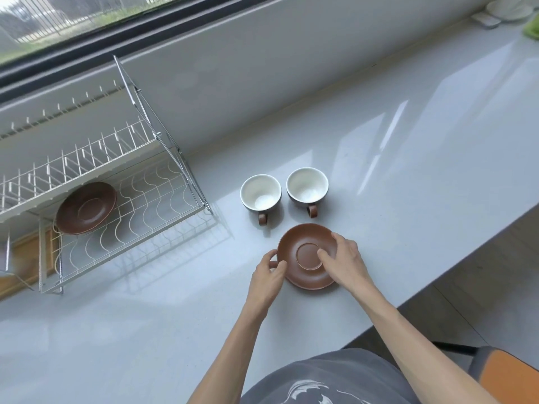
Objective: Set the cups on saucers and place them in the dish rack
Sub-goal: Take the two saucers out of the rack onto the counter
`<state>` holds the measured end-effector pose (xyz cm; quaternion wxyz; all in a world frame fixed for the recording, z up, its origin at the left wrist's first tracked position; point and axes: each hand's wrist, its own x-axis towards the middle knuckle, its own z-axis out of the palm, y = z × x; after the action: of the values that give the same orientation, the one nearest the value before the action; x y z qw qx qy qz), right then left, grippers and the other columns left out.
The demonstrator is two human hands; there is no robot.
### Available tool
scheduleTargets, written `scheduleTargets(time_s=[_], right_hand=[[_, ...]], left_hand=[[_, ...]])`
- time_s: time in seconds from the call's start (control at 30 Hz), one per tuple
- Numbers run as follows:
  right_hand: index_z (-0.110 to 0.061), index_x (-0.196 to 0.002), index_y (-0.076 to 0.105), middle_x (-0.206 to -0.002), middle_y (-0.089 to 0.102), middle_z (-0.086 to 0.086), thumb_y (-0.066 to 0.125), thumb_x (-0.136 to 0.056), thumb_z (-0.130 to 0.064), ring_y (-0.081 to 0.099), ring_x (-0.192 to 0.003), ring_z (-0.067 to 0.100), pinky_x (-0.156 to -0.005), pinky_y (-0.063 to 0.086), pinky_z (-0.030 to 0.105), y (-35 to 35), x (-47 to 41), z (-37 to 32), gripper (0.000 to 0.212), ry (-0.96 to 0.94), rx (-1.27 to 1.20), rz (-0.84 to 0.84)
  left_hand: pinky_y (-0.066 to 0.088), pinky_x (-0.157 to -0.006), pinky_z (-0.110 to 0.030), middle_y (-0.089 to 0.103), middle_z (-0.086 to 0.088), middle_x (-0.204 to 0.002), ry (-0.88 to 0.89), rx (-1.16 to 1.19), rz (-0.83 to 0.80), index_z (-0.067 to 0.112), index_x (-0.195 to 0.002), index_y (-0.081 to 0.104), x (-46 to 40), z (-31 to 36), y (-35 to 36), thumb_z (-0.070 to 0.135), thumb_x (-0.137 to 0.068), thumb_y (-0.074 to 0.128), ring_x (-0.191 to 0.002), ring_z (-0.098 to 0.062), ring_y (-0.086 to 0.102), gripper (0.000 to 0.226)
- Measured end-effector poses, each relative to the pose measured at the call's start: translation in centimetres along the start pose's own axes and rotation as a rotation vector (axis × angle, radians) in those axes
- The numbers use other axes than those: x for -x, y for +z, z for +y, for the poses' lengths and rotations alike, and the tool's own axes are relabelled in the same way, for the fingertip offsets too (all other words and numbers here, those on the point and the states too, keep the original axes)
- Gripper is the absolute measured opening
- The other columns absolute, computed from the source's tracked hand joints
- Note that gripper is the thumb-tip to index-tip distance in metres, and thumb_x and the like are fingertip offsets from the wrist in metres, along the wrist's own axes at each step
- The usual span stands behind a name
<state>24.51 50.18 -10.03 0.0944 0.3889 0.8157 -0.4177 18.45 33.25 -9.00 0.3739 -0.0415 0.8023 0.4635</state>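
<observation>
Two cups with white insides and brown handles stand side by side on the grey counter, the left cup point(260, 193) and the right cup point(307, 188), handles toward me. Just in front of them is a brown saucer point(303, 243), and a second brown rim point(309, 284) shows under its near side. My left hand point(267, 277) pinches the saucer's left rim. My right hand point(342, 260) grips it from the right, fingers on its top and thumb at the far rim. Another brown saucer point(86, 208) lies on the lower tier of the wire dish rack point(140, 205) at the left.
The rack's upper tier point(73, 164) of upright prongs overhangs the saucer in it. A wooden board point(26, 258) lies under the rack's left end. The counter's edge point(466, 249) runs diagonally at the right. White dishes point(507, 8) and a green cloth point(530, 30) sit far right.
</observation>
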Motion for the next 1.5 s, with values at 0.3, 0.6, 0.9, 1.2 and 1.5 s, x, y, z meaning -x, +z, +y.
scheduleTargets(time_s=[0.3,0.6,0.9,1.2,1.5], right_hand=[[-0.019,-0.145,0.042,-0.157,0.026,0.014,0.051,-0.094,-0.036,0.022,-0.146,0.030,-0.113,0.029,0.044,2.6,3.0,-2.6,0.055,-0.301,0.392,0.084],[-0.017,-0.137,0.050,-0.149,0.039,0.014,0.053,-0.094,-0.034,0.032,-0.140,0.030,-0.103,0.038,0.044,7.0,4.9,-6.4,0.047,-0.569,0.570,0.049],[-0.016,-0.109,0.069,-0.123,0.063,0.017,0.079,-0.071,-0.027,0.060,-0.118,0.039,-0.089,0.052,0.049,12.5,6.1,-12.0,0.041,-0.782,0.698,0.133],[-0.015,-0.110,0.069,-0.124,0.063,0.017,0.078,-0.073,-0.025,0.061,-0.115,0.037,-0.090,0.051,0.049,16.6,5.8,-19.1,0.040,-0.895,0.725,0.145],[-0.020,-0.136,0.051,-0.147,0.044,0.013,0.049,-0.096,-0.035,0.038,-0.137,0.031,-0.107,0.031,0.042,20.3,4.2,-27.3,0.043,-1.014,0.722,0.109]], left_hand=[[0.048,-0.099,-0.035,0.059,0.004,-0.138,0.186,-0.533,0.156,0.029,-0.145,0.049,1.4,-2.2,-1.8,0.036,-0.098,0.041,-0.119,-0.018,0.061,0.048],[0.053,-0.091,-0.050,0.074,-0.005,-0.104,0.361,-0.894,0.503,0.018,-0.112,0.074,2.3,-6.8,-7.0,0.037,-0.088,0.040,-0.096,-0.028,0.071,0.046],[0.044,-0.104,-0.057,0.072,-0.008,-0.116,0.246,-0.880,0.656,0.018,-0.120,0.071,3.8,-9.4,-15.2,0.035,-0.088,0.045,-0.114,-0.031,0.066,0.045],[0.045,-0.101,-0.055,0.072,-0.008,-0.117,0.203,-0.835,0.825,0.019,-0.123,0.070,4.0,-11.1,-25.2,0.035,-0.090,0.044,-0.112,-0.030,0.066,0.045],[0.025,-0.118,-0.047,0.052,-0.002,-0.146,0.155,-0.803,0.824,0.026,-0.147,0.046,1.2,-8.6,-33.5,0.036,-0.100,0.044,-0.138,-0.023,0.044,0.048]])
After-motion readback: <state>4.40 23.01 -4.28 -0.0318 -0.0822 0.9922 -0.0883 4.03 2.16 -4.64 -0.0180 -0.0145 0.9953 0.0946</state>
